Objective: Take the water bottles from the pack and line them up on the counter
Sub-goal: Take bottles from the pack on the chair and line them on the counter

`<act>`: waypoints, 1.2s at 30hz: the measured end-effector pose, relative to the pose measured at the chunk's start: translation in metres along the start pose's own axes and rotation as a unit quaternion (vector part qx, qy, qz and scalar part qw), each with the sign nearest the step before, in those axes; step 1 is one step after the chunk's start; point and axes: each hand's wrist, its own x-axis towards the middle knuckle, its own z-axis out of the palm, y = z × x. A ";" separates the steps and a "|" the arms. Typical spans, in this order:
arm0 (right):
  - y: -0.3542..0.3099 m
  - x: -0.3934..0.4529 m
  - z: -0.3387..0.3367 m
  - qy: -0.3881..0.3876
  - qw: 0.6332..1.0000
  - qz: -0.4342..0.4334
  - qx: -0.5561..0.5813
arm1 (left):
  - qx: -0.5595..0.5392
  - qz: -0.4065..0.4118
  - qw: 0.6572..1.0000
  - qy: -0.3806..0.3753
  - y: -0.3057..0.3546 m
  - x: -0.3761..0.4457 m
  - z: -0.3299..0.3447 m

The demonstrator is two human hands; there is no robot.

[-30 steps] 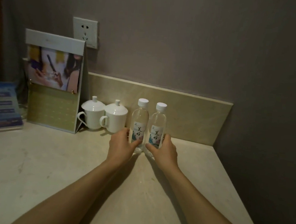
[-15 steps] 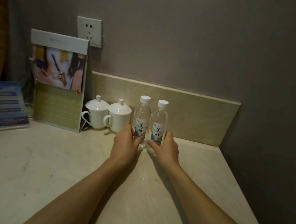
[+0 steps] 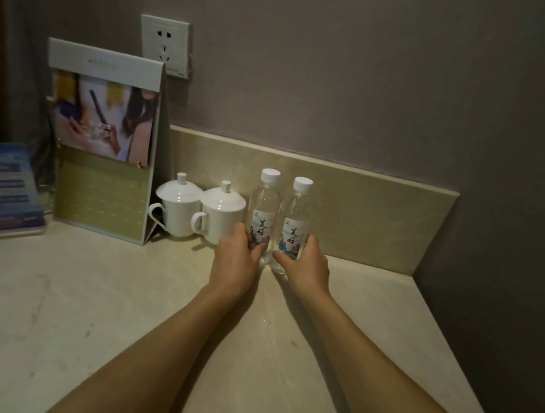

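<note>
Two clear water bottles with white caps stand upright side by side near the back of the beige counter (image 3: pixel 64 304). My left hand (image 3: pixel 237 258) grips the lower part of the left bottle (image 3: pixel 264 210), thumb across its front. My right hand (image 3: pixel 305 265) grips the lower part of the right bottle (image 3: pixel 296 217) the same way. The bottles almost touch each other. No pack is in view.
Two white lidded cups (image 3: pixel 200 211) stand just left of the bottles, the nearer one close to my left hand. A standing calendar card (image 3: pixel 104 143) and a blue booklet (image 3: pixel 6 191) are further left. The backsplash (image 3: pixel 377 213) and right wall bound the corner.
Both hands stay wrapped round the bottles. The bottles have slid slightly further back toward the backsplash, and the view has shifted a little.
</note>
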 end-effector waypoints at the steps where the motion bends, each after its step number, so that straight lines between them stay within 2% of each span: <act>1: 0.000 0.002 0.001 0.000 1.000 0.000 0.000 | -0.001 0.000 1.000 0.000 0.000 0.001 0.001; 12: 0.002 0.021 0.009 0.008 1.000 -0.001 -0.002 | 0.005 0.008 1.000 0.011 0.003 0.008 0.006; 32: 0.005 0.028 0.012 -0.001 1.000 -0.021 -0.001 | 0.024 0.033 0.999 -0.016 -0.006 0.011 0.003; 36: 0.005 0.028 0.010 -0.004 0.999 -0.032 -0.017 | 0.039 0.001 0.999 -0.026 -0.013 0.017 0.001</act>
